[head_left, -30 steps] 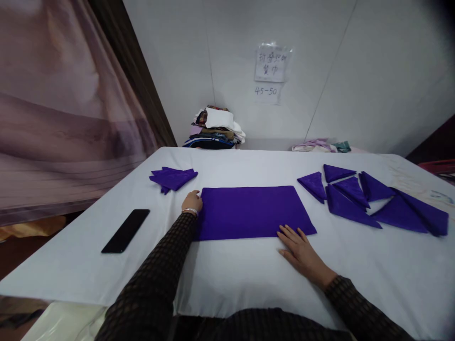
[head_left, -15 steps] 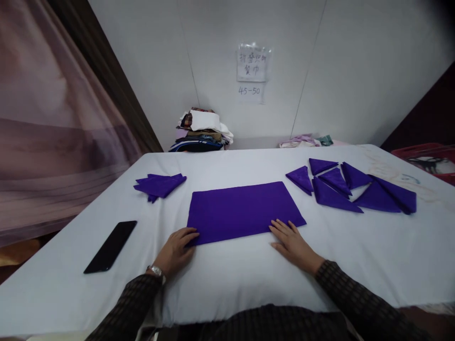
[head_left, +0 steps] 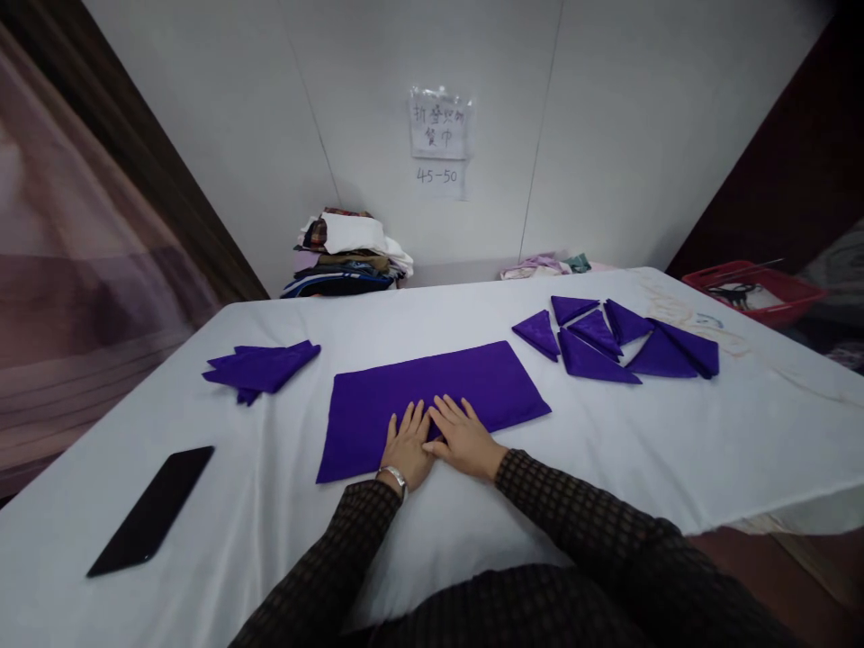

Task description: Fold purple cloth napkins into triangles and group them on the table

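Observation:
A purple cloth folded into a long rectangle lies flat on the white table in front of me. My left hand and my right hand rest side by side on the middle of its near edge, fingers stretched out flat, thumbs touching. Neither hand holds anything. A silver bracelet shows on my left wrist.
Several purple cloths folded into triangles lie at the right back of the table. A loose stack of purple cloths lies at the left. A black phone sits near the left front edge. Piled clothes stand by the wall; a red tray lies beyond the right edge.
Both hands have slid inward from the cloth's two near corners to meet at the middle of its near edge. The view has shifted, so everything sits further left.

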Available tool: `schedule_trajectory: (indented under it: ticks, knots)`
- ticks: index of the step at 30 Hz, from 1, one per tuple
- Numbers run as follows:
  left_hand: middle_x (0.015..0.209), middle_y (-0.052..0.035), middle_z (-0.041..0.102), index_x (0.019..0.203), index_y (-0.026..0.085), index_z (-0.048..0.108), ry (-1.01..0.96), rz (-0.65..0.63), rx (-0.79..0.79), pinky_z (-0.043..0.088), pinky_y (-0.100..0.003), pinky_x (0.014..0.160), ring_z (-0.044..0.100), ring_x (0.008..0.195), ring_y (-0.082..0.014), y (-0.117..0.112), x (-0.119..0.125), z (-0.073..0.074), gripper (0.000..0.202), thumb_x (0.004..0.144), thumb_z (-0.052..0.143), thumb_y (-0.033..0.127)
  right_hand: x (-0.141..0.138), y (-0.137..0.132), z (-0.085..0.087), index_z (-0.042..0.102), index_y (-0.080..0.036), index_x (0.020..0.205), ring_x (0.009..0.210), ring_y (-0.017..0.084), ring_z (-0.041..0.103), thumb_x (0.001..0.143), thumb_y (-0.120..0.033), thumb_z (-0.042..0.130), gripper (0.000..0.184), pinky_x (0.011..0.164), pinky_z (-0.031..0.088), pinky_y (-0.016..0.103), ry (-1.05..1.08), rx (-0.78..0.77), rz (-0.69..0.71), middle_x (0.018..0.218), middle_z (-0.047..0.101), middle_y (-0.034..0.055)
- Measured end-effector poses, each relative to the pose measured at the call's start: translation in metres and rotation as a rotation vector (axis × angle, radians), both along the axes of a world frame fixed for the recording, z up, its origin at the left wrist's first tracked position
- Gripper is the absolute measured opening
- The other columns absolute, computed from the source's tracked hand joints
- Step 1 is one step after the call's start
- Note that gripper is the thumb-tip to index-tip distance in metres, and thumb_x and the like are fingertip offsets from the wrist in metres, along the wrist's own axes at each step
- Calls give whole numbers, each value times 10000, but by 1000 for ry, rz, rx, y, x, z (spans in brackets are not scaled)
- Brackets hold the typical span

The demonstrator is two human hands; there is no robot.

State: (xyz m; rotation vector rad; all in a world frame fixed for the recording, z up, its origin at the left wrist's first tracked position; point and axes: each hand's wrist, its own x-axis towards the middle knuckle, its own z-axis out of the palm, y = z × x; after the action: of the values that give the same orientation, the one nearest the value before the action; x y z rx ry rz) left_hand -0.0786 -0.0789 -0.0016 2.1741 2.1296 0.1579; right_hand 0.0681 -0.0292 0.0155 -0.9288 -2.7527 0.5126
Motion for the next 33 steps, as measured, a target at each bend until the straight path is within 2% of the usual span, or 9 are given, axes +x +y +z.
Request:
schedule_trajectory:
  ticks: [2,5,13,16,19,24,29,31,33]
  knots:
    - [1495,-87,251,1406,187,330,10,21,-17,133,-520,1109,167,1390,-260,2,-1,-4,566,879,357,391,2,5,-6,280,-127,1423,1385,261,145,894,-596,289,707,1100,111,491,-22,-28,-7,1492,235,145]
    - [1491,-71,268,1408,198,327,6,38,-2,129,-518,1110,181,1386,-260,1,-2,-5,578,887,332,448,24,16,-14,302,-131,1417,1386,253,140,890,-616,262,717,1104,84,482,-44,5,-55,1494,236,132]
    - [1496,-70,253,1401,195,337,-30,55,-17,99,-514,1116,157,1392,-254,1,0,-4,573,889,337,453,141,55,-29,289,-136,1423,1382,262,157,895,-593,254,699,1089,107,508,-174,88,-404,1495,239,121]
    - [1497,-77,249,1395,200,343,-99,62,-103,105,-519,1111,157,1392,-253,6,-6,2,582,882,349,474,159,62,-24,280,-137,1426,1383,263,159,896,-597,234,703,1084,119,514,-183,72,-457,1494,238,130]
    - [1498,-87,247,1389,205,348,-168,104,-162,163,-507,1099,180,1387,-246,17,-15,15,569,896,309,486,141,65,-7,277,-131,1426,1391,256,120,889,-617,228,727,1096,93,492,-131,94,-399,1503,210,130]
    - [1503,-96,238,1372,203,372,-73,163,-62,147,-519,1097,176,1388,-250,48,-26,28,514,910,308,419,47,62,16,294,-115,1419,1389,262,130,886,-623,228,740,1100,86,474,-30,66,-141,1496,226,142]
    - [1512,-97,215,1391,199,338,28,231,-97,145,-535,1093,154,1393,-254,70,-35,16,514,911,286,374,-40,65,6,317,-87,1401,1378,275,166,907,-577,223,703,1092,116,476,-27,-28,-40,1485,250,164]
    - [1515,-90,203,1406,189,311,36,262,-106,135,-532,1097,139,1396,-250,72,-39,10,533,911,266,383,-55,72,-3,320,-79,1398,1378,278,164,905,-581,226,710,1092,112,480,-45,-50,-35,1486,244,166]
    - [1515,-81,206,1411,190,303,29,281,-88,126,-526,1103,143,1395,-247,72,-42,4,553,911,247,420,-54,85,-10,323,-90,1399,1380,269,156,900,-593,226,714,1095,91,484,-58,-40,-19,1490,241,156]
